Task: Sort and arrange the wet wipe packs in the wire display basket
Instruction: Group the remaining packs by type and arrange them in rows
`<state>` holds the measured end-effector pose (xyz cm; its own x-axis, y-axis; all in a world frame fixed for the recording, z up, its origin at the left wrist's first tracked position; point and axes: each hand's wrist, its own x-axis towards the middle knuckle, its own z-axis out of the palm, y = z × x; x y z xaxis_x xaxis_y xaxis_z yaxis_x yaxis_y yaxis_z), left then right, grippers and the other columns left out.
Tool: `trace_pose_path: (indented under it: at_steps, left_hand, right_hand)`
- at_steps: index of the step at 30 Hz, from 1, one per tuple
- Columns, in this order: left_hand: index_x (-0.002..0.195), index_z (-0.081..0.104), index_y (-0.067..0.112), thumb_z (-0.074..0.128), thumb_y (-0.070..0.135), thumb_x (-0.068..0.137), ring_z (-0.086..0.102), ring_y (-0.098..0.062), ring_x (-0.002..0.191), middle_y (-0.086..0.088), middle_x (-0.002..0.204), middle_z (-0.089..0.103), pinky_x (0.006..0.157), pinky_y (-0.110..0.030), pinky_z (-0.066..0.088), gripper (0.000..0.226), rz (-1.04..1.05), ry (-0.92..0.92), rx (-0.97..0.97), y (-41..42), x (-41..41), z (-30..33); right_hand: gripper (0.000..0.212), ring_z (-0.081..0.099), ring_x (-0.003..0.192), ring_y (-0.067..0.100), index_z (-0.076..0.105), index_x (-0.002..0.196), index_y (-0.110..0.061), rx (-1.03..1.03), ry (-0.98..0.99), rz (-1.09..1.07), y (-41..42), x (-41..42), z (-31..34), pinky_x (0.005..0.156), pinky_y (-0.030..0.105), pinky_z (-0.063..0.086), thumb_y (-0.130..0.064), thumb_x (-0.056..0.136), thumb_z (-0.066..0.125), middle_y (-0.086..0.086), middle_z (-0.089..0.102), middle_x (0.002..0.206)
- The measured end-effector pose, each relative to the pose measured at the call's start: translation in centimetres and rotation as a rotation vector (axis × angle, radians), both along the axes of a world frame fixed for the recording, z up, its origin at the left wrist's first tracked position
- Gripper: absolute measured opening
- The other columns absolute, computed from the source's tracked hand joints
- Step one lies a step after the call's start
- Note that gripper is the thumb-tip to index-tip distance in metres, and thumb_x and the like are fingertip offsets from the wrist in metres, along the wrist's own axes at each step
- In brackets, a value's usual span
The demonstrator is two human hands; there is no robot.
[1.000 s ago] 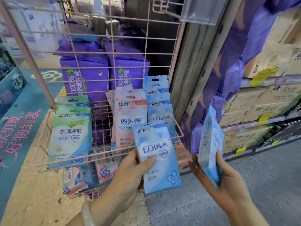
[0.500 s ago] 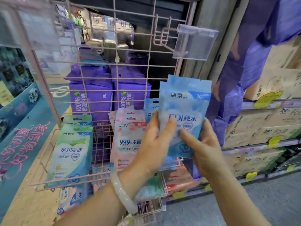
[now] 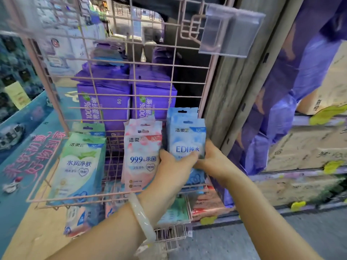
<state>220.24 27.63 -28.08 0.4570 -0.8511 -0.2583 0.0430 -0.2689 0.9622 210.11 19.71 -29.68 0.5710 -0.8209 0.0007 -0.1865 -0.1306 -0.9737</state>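
Both hands on it: left hand (image 3: 174, 166) and right hand (image 3: 212, 158) curl round the blue packs (image 3: 185, 139), which were up at chest height half a second ago and now stand at the right end of the wire basket (image 3: 78, 198), just beside the pink stack (image 3: 142, 154). Blues look nearly seated; green stack (image 3: 80, 166) stands at the left end.

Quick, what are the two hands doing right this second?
Left hand: holds the blue wipe packs from their left side.
Right hand: grips the same blue wipe packs from the right.
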Motion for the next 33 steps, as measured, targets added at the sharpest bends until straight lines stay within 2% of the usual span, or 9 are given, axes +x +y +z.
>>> trace_pose_path:
  at_steps: [2,5,9,14,18,21,24,28,33]
  left_hand:
    - [0.115,0.044,0.009,0.065,0.027,0.080,0.052,-0.020,0.097,-0.001,0.107,0.053,0.085,-0.026,0.041,0.045,0.005,-0.049,-0.011,-0.2,-0.5,-0.2]
    - [0.107,0.046,0.014,0.055,0.014,0.086,0.058,-0.025,0.102,-0.007,0.112,0.060,0.091,-0.034,0.048,0.023,0.000,-0.086,-0.064,-0.2,-0.7,-0.8]
    - [0.128,0.037,0.025,0.050,0.012,0.089,0.055,-0.022,0.109,0.000,0.121,0.055,0.097,-0.037,0.045,0.043,0.001,-0.194,-0.198,-0.1,0.0,-1.5]
    - [0.133,0.033,0.010,0.050,0.010,0.089,0.049,-0.027,0.120,-0.010,0.134,0.050,0.102,-0.039,0.041,0.048,-0.059,-0.267,-0.043,-0.5,0.1,-1.2]
    - [0.147,0.011,0.022,0.051,0.014,0.091,0.030,-0.011,0.137,0.006,0.151,0.030,0.114,-0.028,0.026,0.070,-0.142,-0.308,-0.237,2.6,-0.4,0.4]
    - [0.125,0.043,0.035,0.056,0.014,0.086,0.049,0.007,0.119,0.023,0.126,0.053,0.102,-0.012,0.037,0.046,-0.165,-0.171,-0.465,6.7,1.3,0.1]
    - [0.087,0.060,0.026,0.058,0.001,0.086,0.068,-0.004,0.080,0.009,0.079,0.074,0.073,-0.012,0.051,0.025,-0.140,-0.086,-0.324,10.1,3.5,-2.9]
    - [0.080,0.060,0.015,0.055,-0.006,0.085,0.058,-0.020,0.079,-0.004,0.083,0.062,0.070,-0.017,0.045,0.023,-0.144,-0.103,0.033,11.1,5.3,-9.4]
    - [0.098,0.061,0.007,0.054,0.000,0.087,0.049,-0.013,0.069,0.002,0.075,0.055,0.062,-0.025,0.040,0.015,-0.068,-0.119,0.277,10.4,6.6,-15.4]
  right_hand:
    - [0.049,0.067,0.086,-0.005,0.064,0.093,-0.034,-0.054,-0.029,-0.010,0.0,0.3,-0.3,0.068,0.013,0.053,0.011,0.074,0.065,-0.020,0.073,0.089]
    - [0.060,0.067,0.099,0.014,0.054,0.109,-0.029,-0.053,-0.145,-0.126,0.0,0.3,-1.1,0.081,0.028,0.056,0.011,0.067,0.072,-0.003,0.070,0.108]
    - [0.065,0.067,0.095,0.004,0.049,0.107,-0.035,-0.122,-0.185,-0.162,-0.1,0.4,-1.7,0.071,0.018,0.054,0.002,0.060,0.075,-0.013,0.069,0.102]
    - [0.066,0.063,0.105,0.009,0.045,0.117,-0.025,-0.143,0.016,-0.131,0.1,0.3,-1.3,0.090,0.031,0.053,-0.006,0.064,0.080,-0.002,0.064,0.117]
    - [0.077,0.058,0.109,-0.004,0.049,0.121,-0.022,-0.099,0.071,-0.119,1.1,-2.7,0.0,0.088,0.018,0.049,-0.027,0.054,0.087,-0.008,0.062,0.119]
    - [0.069,0.058,0.110,0.004,0.057,0.115,-0.027,-0.095,-0.037,-0.327,2.8,-6.1,-0.8,0.093,0.023,0.048,-0.045,0.052,0.080,-0.005,0.063,0.119]
    - [0.018,0.064,0.074,0.001,0.066,0.092,-0.022,-0.007,-0.039,-0.407,4.9,-8.2,-4.5,0.070,0.013,0.052,-0.020,0.075,0.068,-0.008,0.071,0.083]
    - [0.018,0.060,0.065,-0.005,0.066,0.080,-0.015,0.074,0.301,-0.225,6.9,-5.8,-11.7,0.070,0.021,0.047,0.002,0.082,0.061,0.002,0.068,0.079]
    - [0.036,0.056,0.115,0.020,0.060,0.119,-0.008,-0.125,0.639,0.001,5.3,0.5,-16.3,0.093,0.021,0.038,-0.021,0.085,0.063,0.008,0.061,0.126]
